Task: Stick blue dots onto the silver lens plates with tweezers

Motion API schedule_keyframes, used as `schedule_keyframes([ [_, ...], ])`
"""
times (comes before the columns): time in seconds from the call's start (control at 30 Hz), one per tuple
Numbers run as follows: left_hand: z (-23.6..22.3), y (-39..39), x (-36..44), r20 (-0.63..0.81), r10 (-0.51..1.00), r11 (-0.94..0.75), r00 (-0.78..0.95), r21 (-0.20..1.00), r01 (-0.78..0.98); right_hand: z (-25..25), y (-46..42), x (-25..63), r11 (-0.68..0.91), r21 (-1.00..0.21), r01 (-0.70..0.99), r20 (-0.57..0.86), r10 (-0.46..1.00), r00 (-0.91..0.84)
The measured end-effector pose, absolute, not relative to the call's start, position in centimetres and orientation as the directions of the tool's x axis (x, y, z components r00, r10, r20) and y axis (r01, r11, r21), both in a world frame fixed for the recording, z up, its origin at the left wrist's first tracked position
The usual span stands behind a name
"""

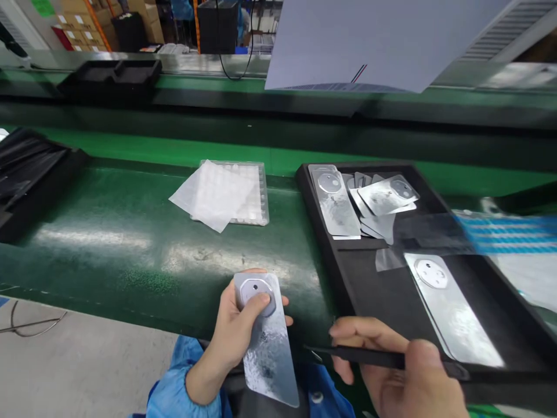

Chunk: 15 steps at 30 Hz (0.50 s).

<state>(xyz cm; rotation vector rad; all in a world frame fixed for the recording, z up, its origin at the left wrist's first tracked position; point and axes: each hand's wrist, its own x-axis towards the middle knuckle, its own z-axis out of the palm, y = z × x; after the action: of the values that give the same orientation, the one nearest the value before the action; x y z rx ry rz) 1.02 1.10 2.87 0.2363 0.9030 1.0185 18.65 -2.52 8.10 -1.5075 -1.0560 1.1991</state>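
Note:
My left hand (230, 331) grips a silver phone back cover (270, 363) at its upper end, tilted over the bench's front edge. The thumb lies on the round camera ring and the other fingers are behind the cover. To its right, my right hand (400, 368) holds black tweezers (369, 355), whose thin tip points left towards the cover without touching it. Beside that hand, a similar silver cover (456, 313) lies in a black tray (369, 290), seemingly on top of another. More covers (337, 203) are piled in the tray's far compartment.
A clear plastic box (264, 200) with thin white sheets (217, 194) over it stands on the green bench (108, 232). Blue-striped film (513, 232) overhangs the tray's right side. Other black trays (35, 168) stand far left and on the back ledge. White paper (374, 40) hangs above.

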Motion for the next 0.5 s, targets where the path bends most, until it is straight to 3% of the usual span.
schedule_keyframes([
  [0.2,2.7,0.9,1.0,-0.489,0.849,0.494,0.202,0.598,-0.631,8.5,-2.5,16.6,-0.165,-0.984,0.074,-0.141,0.957,0.255],
  [0.4,2.9,1.1,0.8,-0.500,0.838,0.516,0.219,0.597,-0.614,7.6,-2.0,17.9,0.035,-0.979,0.203,0.041,0.999,0.026],
  [0.5,3.2,1.0,0.8,-0.501,0.834,0.531,0.230,0.616,-0.582,7.4,-2.0,18.2,0.077,-0.969,0.233,0.082,0.997,0.013],
])
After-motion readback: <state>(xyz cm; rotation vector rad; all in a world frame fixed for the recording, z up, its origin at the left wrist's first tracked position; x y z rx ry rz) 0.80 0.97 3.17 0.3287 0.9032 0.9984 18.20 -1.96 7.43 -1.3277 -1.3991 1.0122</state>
